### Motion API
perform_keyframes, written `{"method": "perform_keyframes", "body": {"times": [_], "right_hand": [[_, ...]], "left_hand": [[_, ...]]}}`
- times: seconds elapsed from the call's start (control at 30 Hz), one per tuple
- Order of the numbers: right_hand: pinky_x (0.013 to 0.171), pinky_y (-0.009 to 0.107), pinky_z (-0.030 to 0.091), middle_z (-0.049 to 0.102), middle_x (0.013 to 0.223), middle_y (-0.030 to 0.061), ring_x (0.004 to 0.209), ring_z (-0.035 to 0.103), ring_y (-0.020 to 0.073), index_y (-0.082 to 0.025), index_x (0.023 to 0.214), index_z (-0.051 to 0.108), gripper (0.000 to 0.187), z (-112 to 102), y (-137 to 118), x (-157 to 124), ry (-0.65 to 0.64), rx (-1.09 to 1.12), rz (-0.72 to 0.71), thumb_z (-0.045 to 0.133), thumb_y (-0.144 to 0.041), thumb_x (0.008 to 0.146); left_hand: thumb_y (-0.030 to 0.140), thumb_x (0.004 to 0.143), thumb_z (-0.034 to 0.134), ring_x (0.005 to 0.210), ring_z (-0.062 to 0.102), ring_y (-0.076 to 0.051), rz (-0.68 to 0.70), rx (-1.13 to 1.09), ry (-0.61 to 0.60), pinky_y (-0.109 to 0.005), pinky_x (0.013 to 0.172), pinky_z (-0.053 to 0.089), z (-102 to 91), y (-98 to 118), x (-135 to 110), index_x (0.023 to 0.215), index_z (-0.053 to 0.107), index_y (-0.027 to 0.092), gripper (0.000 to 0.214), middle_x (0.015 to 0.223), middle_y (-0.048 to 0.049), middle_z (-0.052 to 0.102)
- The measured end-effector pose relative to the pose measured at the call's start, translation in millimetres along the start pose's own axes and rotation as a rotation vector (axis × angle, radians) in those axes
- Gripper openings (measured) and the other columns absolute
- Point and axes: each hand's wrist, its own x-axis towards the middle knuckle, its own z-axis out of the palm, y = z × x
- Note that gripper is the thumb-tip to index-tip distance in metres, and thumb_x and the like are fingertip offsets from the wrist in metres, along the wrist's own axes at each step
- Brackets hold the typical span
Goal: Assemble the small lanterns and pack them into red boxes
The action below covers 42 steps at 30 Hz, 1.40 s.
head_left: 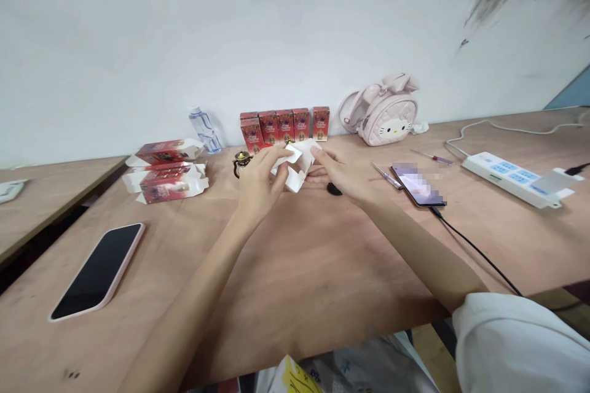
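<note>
Both my hands meet over the middle of the wooden table point(304, 270) around a small white folded carton point(298, 166). My left hand point(259, 181) pinches its left flap with closed fingers. My right hand point(343, 175) grips the carton's right side from below. A small dark object point(334, 189) lies on the table just under my right hand. Left of my left hand stands a small dark, gold-trimmed ornament point(241, 161). Behind the carton, several upright red boxes point(283, 126) stand in a row by the wall.
Flattened red and white cartons point(166, 175) lie at the left, with a water bottle point(205, 130) behind them. A pink-cased phone point(99, 271) lies at near left. On the right are a charging phone point(418, 184), tools point(386, 175), a power strip point(511, 178) and a pink bag point(382, 112).
</note>
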Motion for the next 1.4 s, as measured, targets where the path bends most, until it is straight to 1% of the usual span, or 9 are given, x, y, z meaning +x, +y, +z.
{"method": "perform_keyframes", "body": {"times": [0.1,0.23,0.4,0.57,0.8,0.9,1.07,1.3,1.4], "right_hand": [[0.069,0.035,0.06,0.068,0.084,0.004,0.078,0.068,0.019,-0.021,0.087,0.061,0.026,0,-1,-1,0.04,0.023,-0.001,0.053,-0.045,0.085],[0.071,0.036,0.06,0.068,0.083,0.0044,0.083,0.068,0.0204,-0.021,0.082,0.06,0.026,2,-4,-4,0.056,0.055,0.007,0.054,-0.046,0.084],[0.074,0.036,0.06,0.068,0.083,0.0049,0.082,0.068,0.0192,-0.02,0.085,0.06,0.028,9,-7,-9,0.007,0.087,0.02,0.053,-0.047,0.085],[0.073,0.036,0.06,0.069,0.085,0.006,0.078,0.069,0.018,-0.019,0.094,0.063,0.03,12,-8,-13,0.005,0.034,0.022,0.051,-0.045,0.087],[0.081,0.034,0.057,0.065,0.108,0.0011,0.094,0.064,0.0165,-0.031,0.118,0.058,0.036,9,-15,-25,-0.151,-0.112,-0.164,0.041,-0.047,0.091],[0.082,0.032,0.056,0.06,0.118,-0.0007,0.096,0.062,0.0152,-0.034,0.122,0.055,0.035,9,-18,-27,-0.215,-0.173,-0.225,0.047,-0.043,0.089],[0.078,0.028,0.055,0.059,0.115,0.0002,0.086,0.062,0.012,-0.029,0.113,0.059,0.03,5,-16,-23,-0.284,-0.194,-0.271,0.055,-0.04,0.085],[0.068,0.025,0.054,0.06,0.089,-0.001,0.07,0.058,0.0091,-0.023,0.096,0.057,0.028,5,-14,-20,-0.247,-0.113,-0.237,0.065,-0.042,0.077],[0.062,0.024,0.053,0.058,0.08,-0.0031,0.065,0.057,0.009,-0.024,0.09,0.053,0.027,5,-16,-20,-0.219,-0.079,-0.196,0.068,-0.04,0.075]], "left_hand": [[0.029,0.083,0.055,0.111,0.058,-0.021,0.058,0.032,-0.01,-0.037,0.094,0.046,0.8,4,-1,0.104,0.058,0.021,0.023,0.119,-0.0079,0.062],[0.04,0.073,0.066,0.119,0.051,-0.026,0.069,0.064,-0.03,-0.042,0.099,0.042,4.0,10,-1,0.112,0.051,0.021,0.046,0.126,-0.0107,0.054],[0.03,0.081,0.056,0.109,0.054,-0.023,-0.013,0.041,0.097,-0.041,0.094,0.043,7.2,13,-3,0.106,0.05,0.022,0.026,0.11,-0.0072,0.057],[0.025,0.08,0.054,0.107,0.052,-0.023,0.007,0.023,0.13,-0.04,0.093,0.043,7.8,12,-5,0.101,0.051,0.021,0.021,0.106,-0.0074,0.053],[0.026,0.08,0.054,0.101,0.053,-0.021,0.044,0.023,0.219,-0.039,0.09,0.044,7.9,8,-8,0.09,0.054,0.022,0.012,0.104,-0.0063,0.053],[0.023,0.078,0.053,0.098,0.054,-0.021,0.104,0.015,0.246,-0.039,0.087,0.044,6.4,7,-8,0.079,0.053,0.021,0.002,0.102,-0.0062,0.054],[0.02,0.076,0.05,0.095,0.055,-0.022,0.131,0.037,0.189,-0.039,0.082,0.044,4.8,9,-8,0.075,0.051,0.02,0.001,0.099,-0.0074,0.056],[0.023,0.075,0.051,0.095,0.055,-0.024,0.201,0.068,0.139,-0.043,0.081,0.042,3.2,9,-7,0.084,0.051,0.02,0.01,0.102,-0.0096,0.058],[0.026,0.075,0.055,0.101,0.054,-0.025,0.299,0.015,0.007,-0.043,0.085,0.043,-4.6,7,-3,0.098,0.049,0.02,0.024,0.107,-0.0106,0.057]]}}
